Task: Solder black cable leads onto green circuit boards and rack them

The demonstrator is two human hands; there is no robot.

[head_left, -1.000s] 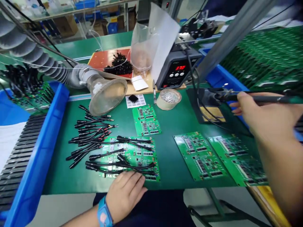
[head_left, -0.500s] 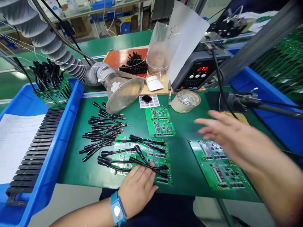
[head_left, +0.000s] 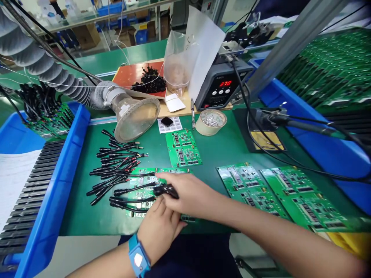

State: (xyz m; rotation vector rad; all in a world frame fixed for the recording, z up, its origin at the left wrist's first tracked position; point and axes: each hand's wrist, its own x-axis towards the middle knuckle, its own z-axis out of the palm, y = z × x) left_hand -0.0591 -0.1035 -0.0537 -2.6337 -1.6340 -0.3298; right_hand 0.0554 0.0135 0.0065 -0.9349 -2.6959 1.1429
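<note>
we have two hands close together over the green circuit boards [head_left: 145,208] near the front edge of the green workbench [head_left: 89,222]; how many boards lie beneath them we cannot tell. taking the hands as the clock's centre, our left hand [head_left: 160,224], its fingers side by side and thumb apart, sits low at seven; its fingertips are partly hidden, so whether it pinches anything we cannot tell. our right hand [head_left: 188,193] overlaps it in view, thumb and forefinger parted around dark connector ends [head_left: 166,190]; whether they grip, we cannot tell. at least three black cables [head_left: 130,200] lie across the boards toward nine, and over ten more sit in a loose heap [head_left: 116,162] at ten.

we count one lone board [head_left: 184,148] at twelve and two side-by-side boards [head_left: 303,199] at three. there is one fume funnel [head_left: 136,119] at eleven, one pen [head_left: 193,112] near twelve, and one soldering station [head_left: 223,87] reading 370 at one. two blue bins flank us, one at nine [head_left: 59,181], one at two [head_left: 290,104].
</note>
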